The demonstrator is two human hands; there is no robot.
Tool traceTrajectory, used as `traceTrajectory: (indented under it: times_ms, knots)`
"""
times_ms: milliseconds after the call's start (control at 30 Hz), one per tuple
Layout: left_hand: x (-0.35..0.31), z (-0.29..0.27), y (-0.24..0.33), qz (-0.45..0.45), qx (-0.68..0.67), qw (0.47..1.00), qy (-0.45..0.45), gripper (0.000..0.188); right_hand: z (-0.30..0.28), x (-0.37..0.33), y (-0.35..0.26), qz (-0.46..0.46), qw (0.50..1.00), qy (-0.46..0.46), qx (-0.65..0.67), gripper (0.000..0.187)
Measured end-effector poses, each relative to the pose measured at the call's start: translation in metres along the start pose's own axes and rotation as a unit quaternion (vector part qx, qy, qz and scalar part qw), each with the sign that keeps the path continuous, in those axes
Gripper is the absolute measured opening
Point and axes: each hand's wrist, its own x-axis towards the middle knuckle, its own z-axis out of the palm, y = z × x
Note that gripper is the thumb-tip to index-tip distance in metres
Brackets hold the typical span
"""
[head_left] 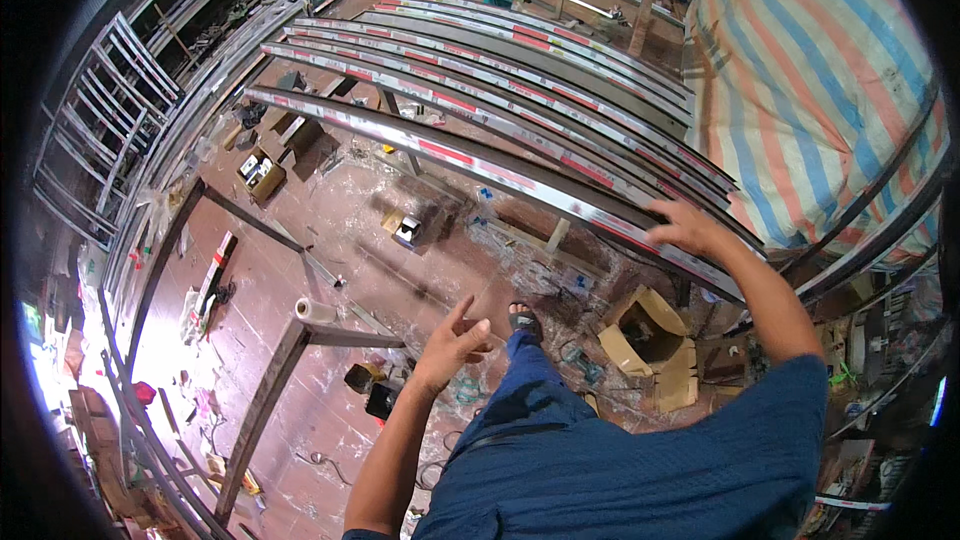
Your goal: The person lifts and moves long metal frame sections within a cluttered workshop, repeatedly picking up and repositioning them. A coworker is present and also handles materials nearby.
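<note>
Several long metal bars (480, 157), wrapped in white and red printed film, lie side by side across a raised stand in front of me. My right hand (692, 230) is at the right part of the nearest bar, its thumb and fingers astride the bar's edge. The undersides of those fingers are hidden. My left hand (457, 348) hangs in the air over the floor, index finger stretched out, holding nothing. Below it and to its left are small dark boxes (375, 390) on the floor.
An opened cardboard box (650, 335) sits on the floor to my right. A striped tarpaulin (800, 90) hangs at the right. At the left stands a metal frame (262, 420) with a roll of clear film (316, 311) on its corner. Scraps and cords litter the tiled floor (420, 280).
</note>
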Motion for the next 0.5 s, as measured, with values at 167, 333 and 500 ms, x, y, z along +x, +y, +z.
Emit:
traceTrajectory:
  times_ms: [167, 333, 500]
  knots:
    - [0.125, -0.022, 0.034, -0.009, -0.094, 0.994, 0.054, 0.098, 0.004, -0.024, 0.041, 0.148, 0.987, 0.062, -0.021, 0.075]
    - [0.267, -0.043, 0.073, 0.000, -0.195, 0.968, 0.158, 0.093, 0.047, -0.018, 0.086, 0.128, 0.983, 0.127, -0.021, 0.073]
    - [0.335, -0.056, 0.099, 0.002, -0.185, 0.965, 0.186, 0.051, 0.062, -0.019, 0.105, 0.061, 0.974, 0.206, -0.075, 0.068]
